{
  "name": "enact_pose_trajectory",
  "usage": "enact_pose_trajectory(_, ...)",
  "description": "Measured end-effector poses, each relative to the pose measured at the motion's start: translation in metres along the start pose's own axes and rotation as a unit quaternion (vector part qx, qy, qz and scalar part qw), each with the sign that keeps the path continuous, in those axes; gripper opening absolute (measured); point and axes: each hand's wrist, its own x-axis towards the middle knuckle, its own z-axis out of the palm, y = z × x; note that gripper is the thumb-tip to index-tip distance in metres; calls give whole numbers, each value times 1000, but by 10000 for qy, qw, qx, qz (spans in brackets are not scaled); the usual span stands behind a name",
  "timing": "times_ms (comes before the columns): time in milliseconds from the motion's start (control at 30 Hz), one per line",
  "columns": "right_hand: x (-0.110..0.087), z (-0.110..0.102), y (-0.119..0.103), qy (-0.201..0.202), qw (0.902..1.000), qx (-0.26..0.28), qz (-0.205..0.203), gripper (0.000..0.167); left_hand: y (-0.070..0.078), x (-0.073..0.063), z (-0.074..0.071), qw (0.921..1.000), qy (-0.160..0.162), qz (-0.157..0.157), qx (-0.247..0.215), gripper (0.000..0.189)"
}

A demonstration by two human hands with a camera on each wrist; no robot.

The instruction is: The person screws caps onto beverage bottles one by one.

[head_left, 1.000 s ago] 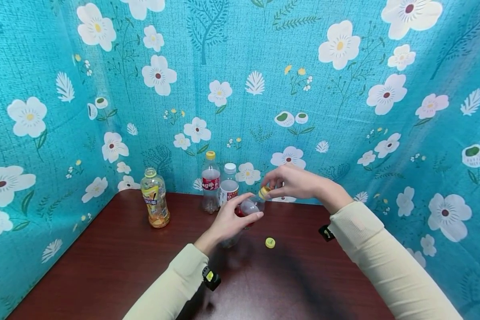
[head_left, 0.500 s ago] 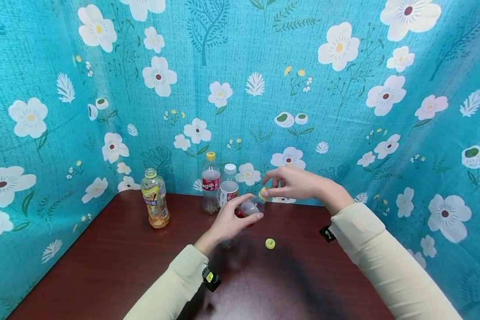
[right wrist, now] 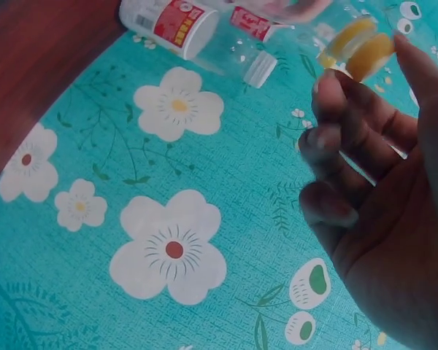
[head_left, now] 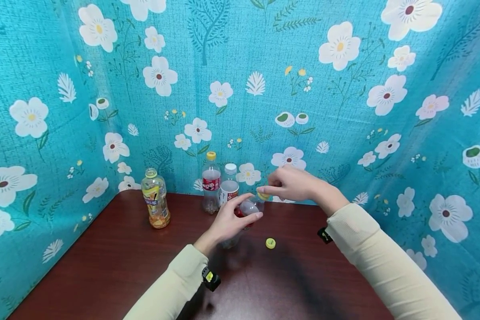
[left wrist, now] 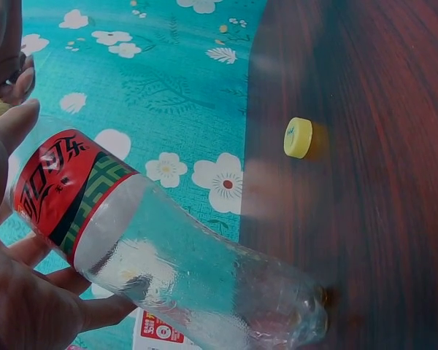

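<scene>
My left hand (head_left: 228, 218) grips a clear plastic soda bottle (left wrist: 182, 255) with a red and green label round its upper part. The bottle leans, its neck towards my right hand (head_left: 294, 183) and its base low near the table. Between thumb and index finger, my right hand pinches a yellow cap (right wrist: 372, 57) at the bottle's mouth. In the right wrist view a yellow band (right wrist: 350, 36) shows just beyond this cap; blur hides whether the cap is fully apart from the neck. A loose yellow cap (head_left: 270, 243) lies on the table, right of the bottle.
Behind my left hand stand a red-labelled bottle with a yellow cap (head_left: 211, 184) and a white-capped bottle (head_left: 229, 189). An uncapped bottle with a yellow label (head_left: 155, 200) stands at the left on the brown table (head_left: 116, 253). A flowered blue cloth (head_left: 240, 89) surrounds the back and sides.
My right hand has turned at the bottle's mouth, its fingers now more tucked in round the yellow cap. My left hand and the bottle have hardly moved.
</scene>
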Motion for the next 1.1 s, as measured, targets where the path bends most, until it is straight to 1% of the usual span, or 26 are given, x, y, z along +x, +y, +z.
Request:
enact_pose_trajectory(67,-1,-2,1,6,9999,4,165,44,0,0,0,10000,-6,12,-9,59)
enact_pose_trajectory(133,-3,-4,1,-17,9998,87,195,33,0,1,-1,10000,-20,20,6,59)
enact_pose_trajectory(200,-5,-8,1,-134,9995,266,113,23,0,1,-1,10000,-40,20,15,60)
enact_pose_trajectory(233,-5,-9,0,-206,9992,351,55,25,0,1,-1,10000,-44,24,26,60)
enact_pose_trajectory(300,-5,-11,-1,-356,9982,468,-95,34,-1,2,-2,10000,-36,16,41,60)
enact_pose_trajectory(367,-5,-12,-2,-468,9969,602,-181,37,-1,2,-2,10000,-21,16,36,60)
enact_pose_trajectory(467,-4,-9,-2,-393,9969,626,-266,32,-1,2,-2,10000,-27,6,30,61)
enact_pose_trajectory(633,-3,-1,1,-100,9970,709,-295,19,-2,1,-2,10000,-66,-55,32,61)
enact_pose_trajectory(700,-2,2,2,40,9971,700,-280,13,-2,0,-2,10000,-68,-35,28,61)
enact_pose_trajectory(733,-2,4,2,106,9975,645,-253,12,-2,0,-2,10000,-70,-18,15,61)
enact_pose_trajectory(833,-2,7,1,289,9990,303,-133,27,-2,1,-2,10000,-60,-1,8,61)
enact_pose_trajectory(933,-3,6,-1,329,9994,-9,64,28,-1,1,-3,10000,-41,-8,-3,60)
enact_pose_trajectory(1000,-4,4,-2,215,9997,14,107,26,0,0,-3,10000,-43,-37,-25,59)
enact_pose_trajectory(1033,-5,2,-2,131,9998,74,123,27,0,0,-3,10000,-44,-58,-35,59)
enact_pose_trajectory(1100,-6,0,-4,-49,9997,239,84,36,0,0,-3,9999,-55,-99,-60,59)
